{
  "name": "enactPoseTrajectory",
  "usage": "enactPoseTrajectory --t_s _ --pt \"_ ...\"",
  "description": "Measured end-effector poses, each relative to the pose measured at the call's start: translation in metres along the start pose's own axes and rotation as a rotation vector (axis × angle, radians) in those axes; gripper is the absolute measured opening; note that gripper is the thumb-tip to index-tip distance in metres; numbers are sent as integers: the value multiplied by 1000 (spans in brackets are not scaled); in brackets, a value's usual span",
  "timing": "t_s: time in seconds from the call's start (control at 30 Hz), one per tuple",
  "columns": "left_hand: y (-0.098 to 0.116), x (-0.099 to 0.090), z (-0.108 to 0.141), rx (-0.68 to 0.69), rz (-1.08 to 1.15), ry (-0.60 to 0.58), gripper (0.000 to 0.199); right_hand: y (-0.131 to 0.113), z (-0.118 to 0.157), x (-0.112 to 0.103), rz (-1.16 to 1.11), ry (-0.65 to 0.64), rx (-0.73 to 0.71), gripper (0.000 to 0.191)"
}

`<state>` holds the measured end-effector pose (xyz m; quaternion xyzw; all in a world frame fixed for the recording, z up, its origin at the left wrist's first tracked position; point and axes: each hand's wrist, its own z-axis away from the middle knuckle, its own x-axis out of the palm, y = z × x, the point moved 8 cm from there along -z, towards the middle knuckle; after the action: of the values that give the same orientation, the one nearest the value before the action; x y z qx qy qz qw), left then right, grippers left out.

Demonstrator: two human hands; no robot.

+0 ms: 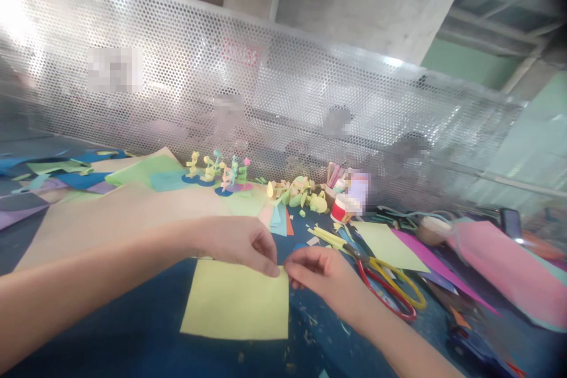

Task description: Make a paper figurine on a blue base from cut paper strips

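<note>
A yellow paper sheet (237, 304) lies on the dark blue table in front of me. My left hand (248, 245) reaches over its upper edge, with thumb and fingers pinched at the top right corner. Close beside it, my right hand (312, 269) has its fingertips pressed together at the same corner. Both hands are closed on the paper's corner, nearly touching each other. To the right of my right hand lie scissors with red and yellow handles (385, 286).
Small paper figures (217, 171) stand beyond the hands, near a perforated metal screen (177, 71). A red-and-white jar (340, 209) stands right of yellow paper pieces (301, 195). Pink paper (509, 266) and a blue tool (476, 345) lie right; large beige paper (110, 218) lies left.
</note>
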<state>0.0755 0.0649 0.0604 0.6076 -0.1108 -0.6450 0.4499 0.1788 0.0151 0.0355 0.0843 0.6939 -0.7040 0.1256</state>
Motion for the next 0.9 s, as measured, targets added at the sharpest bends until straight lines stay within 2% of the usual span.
enactPoseTrajectory --t_s 0.23,0.47,0.7,0.9 --pt "-3 -4 0 -6 -19 0 42 2 -1 -6 -15 19 9 15" --pt "2 -5 2 7 -3 27 32 -2 -1 -8 18 49 17 15" --pt "3 -8 4 -7 12 51 34 -3 -1 -10 25 57 5 17" --pt "4 -8 4 15 -1 35 31 -4 0 -6 21 0 -21 20"
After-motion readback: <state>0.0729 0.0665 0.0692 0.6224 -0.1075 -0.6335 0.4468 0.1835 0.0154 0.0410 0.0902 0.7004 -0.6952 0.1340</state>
